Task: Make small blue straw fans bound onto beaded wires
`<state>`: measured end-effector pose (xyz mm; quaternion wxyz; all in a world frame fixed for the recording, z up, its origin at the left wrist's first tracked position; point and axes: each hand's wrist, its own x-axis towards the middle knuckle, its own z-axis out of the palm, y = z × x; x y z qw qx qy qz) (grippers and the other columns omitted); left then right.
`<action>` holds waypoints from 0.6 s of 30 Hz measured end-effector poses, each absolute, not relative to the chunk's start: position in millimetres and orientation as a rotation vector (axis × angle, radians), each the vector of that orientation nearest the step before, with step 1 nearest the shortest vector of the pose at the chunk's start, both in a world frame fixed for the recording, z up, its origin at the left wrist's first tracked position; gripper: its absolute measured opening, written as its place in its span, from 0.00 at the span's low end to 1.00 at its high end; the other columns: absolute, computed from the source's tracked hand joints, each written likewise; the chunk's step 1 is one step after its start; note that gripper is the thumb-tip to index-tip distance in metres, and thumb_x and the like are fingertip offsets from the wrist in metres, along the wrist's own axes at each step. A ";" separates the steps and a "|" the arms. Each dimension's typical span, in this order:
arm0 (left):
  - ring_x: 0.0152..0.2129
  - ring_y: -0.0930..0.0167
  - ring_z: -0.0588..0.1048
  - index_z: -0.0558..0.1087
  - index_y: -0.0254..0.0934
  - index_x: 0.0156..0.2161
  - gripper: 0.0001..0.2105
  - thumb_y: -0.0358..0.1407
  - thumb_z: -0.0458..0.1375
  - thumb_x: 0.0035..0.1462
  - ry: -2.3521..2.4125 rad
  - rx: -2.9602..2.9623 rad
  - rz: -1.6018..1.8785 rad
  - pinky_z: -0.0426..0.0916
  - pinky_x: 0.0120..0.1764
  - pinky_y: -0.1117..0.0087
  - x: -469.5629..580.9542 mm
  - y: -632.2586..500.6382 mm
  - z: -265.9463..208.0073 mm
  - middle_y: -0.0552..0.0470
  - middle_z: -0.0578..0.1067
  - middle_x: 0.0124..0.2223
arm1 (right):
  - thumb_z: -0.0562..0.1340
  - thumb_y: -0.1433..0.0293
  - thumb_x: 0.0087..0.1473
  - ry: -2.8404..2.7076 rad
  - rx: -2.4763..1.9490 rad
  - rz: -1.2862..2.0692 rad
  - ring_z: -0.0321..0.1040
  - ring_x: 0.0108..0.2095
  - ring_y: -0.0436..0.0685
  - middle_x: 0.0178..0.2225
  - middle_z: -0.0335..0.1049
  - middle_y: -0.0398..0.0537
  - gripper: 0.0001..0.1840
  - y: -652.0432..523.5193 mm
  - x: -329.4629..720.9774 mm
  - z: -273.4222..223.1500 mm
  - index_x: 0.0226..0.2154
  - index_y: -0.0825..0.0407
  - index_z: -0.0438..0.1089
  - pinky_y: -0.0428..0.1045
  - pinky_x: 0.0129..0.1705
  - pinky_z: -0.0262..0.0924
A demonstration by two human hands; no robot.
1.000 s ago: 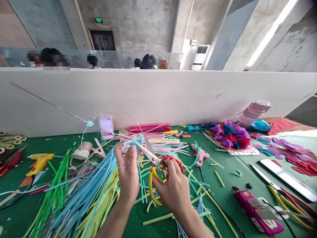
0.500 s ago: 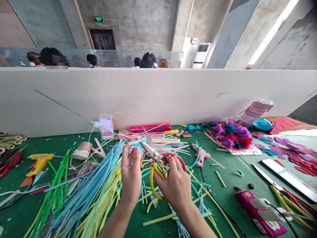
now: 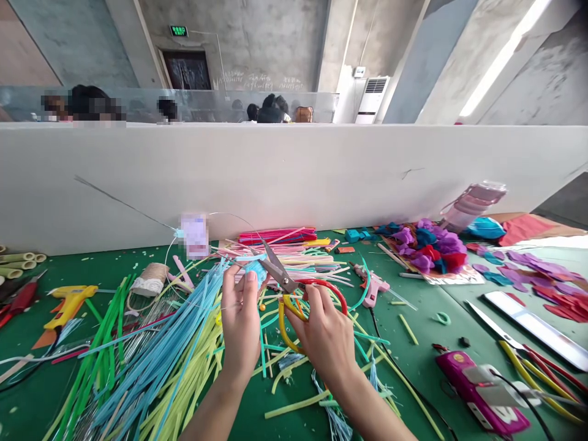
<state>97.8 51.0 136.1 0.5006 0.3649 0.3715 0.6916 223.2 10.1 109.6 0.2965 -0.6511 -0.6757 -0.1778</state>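
Note:
My left hand [image 3: 241, 324] pinches a small fuzzy light-blue piece [image 3: 255, 266] between thumb and fingers. My right hand [image 3: 325, 334] grips scissors [image 3: 288, 284] with one red and one yellow handle loop. Their blades are parted and point up and left, right at the blue piece; I cannot tell whether they touch it. A thin wire runs close to my left hand. Below and left of that hand lie a bundle of light-blue chenille stems [image 3: 177, 334] and yellow-green stems [image 3: 181, 380].
On the left are a yellow glue gun [image 3: 71, 300], a twine spool [image 3: 150, 278] and green stems [image 3: 94, 343]. To the right lie a pink glue gun [image 3: 374, 285], purple and red petals [image 3: 436, 245], more scissors [image 3: 514, 349] and a magenta power strip [image 3: 478, 392]. A white partition [image 3: 285, 177] stands behind.
The view has shifted slightly. The scissors still sit at the blue piece, their angle a little changed. A pale-blue tuft shows more plainly on the table under my hands.

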 end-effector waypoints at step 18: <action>0.42 0.69 0.77 0.68 0.43 0.52 0.16 0.46 0.60 0.62 1.104 1.050 1.617 0.73 0.44 0.71 94.8 62.9 116.9 0.49 0.77 0.46 | 0.62 0.65 0.54 -1.929 -1.803 -0.541 0.71 0.27 0.55 0.29 0.73 0.44 0.06 36.6 229.8 102.4 0.31 0.51 0.68 0.49 0.26 0.50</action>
